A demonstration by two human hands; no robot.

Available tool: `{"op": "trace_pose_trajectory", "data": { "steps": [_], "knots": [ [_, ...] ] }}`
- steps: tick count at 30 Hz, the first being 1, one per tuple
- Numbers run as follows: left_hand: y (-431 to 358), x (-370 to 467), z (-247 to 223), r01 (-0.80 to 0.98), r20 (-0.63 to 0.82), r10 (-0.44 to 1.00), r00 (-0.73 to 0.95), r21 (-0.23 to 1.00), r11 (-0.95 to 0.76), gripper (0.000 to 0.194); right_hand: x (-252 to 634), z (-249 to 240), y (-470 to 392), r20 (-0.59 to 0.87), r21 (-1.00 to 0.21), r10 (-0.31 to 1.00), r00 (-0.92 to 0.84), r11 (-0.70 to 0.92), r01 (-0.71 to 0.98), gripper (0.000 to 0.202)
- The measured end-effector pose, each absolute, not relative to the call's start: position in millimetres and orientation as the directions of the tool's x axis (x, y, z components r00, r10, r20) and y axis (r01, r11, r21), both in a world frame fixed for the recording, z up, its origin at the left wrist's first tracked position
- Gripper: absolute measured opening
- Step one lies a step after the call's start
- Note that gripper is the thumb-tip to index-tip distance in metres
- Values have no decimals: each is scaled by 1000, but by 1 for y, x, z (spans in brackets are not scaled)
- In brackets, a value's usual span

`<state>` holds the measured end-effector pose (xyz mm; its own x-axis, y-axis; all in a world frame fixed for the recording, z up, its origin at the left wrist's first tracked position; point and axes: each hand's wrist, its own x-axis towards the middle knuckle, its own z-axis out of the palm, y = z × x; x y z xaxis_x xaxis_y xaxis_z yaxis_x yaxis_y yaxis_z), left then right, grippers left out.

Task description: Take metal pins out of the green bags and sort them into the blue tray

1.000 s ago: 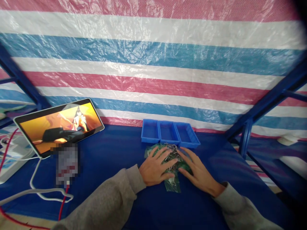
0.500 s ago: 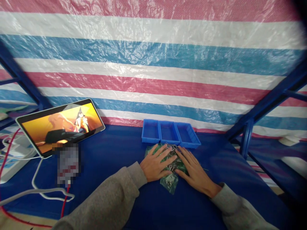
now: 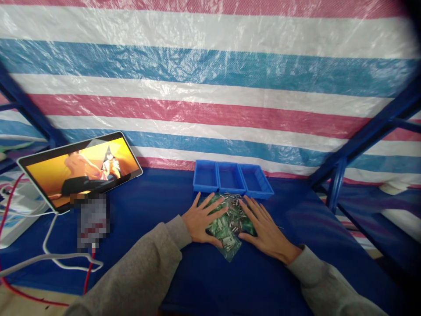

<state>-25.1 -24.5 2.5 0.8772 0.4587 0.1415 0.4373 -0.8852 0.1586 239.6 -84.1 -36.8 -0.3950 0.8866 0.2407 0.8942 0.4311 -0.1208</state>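
Note:
Small silvery metal pins lie scattered between my two hands, some on or inside green-tinted clear plastic bags; the kind of pin is too small to make out. My left hand rests over the left side of the pile, fingers spread and palm down. On the right side, my right hand lies flat with fingers stretched and the thumb apart, touching the bag's edge. Neither hand grips anything. Just beyond the fingertips stand three joined blue bins, with no contents visible inside.
A tablet playing a video leans at the back left of the blue table. Before it lie a blurred-out device and white and red cables. Striped plastic sheeting and blue metal posts enclose the space.
My left hand has moved left, away from my right hand, uncovering more of the pins and green bags. The right hand has barely moved. The view has shifted slightly.

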Motion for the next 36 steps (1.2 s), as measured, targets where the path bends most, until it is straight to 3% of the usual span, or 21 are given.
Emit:
{"op": "trace_pose_trajectory", "data": {
  "steps": [5, 15, 26, 36],
  "knots": [
    [-18, -24, -3, 463, 130, 490, 862, 192, -865, 94, 238, -38, -84, 227, -115, 888, -399, 432, 895, 94],
    [-15, -21, -10, 496, 206, 526, 825, 183, -849, 77, 233, -35, -84, 238, -144, 908, -344, 383, 912, 84],
    [-15, -15, -20, 474, 276, 525, 805, 234, -849, 72, 222, -34, -87, 250, -100, 887, -388, 423, 901, 92],
    [-21, -15, -2, 536, 325, 547, 771, 132, -834, 64, 223, -41, -80, 323, -149, 870, -372, 435, 888, 87]
  ]
}}
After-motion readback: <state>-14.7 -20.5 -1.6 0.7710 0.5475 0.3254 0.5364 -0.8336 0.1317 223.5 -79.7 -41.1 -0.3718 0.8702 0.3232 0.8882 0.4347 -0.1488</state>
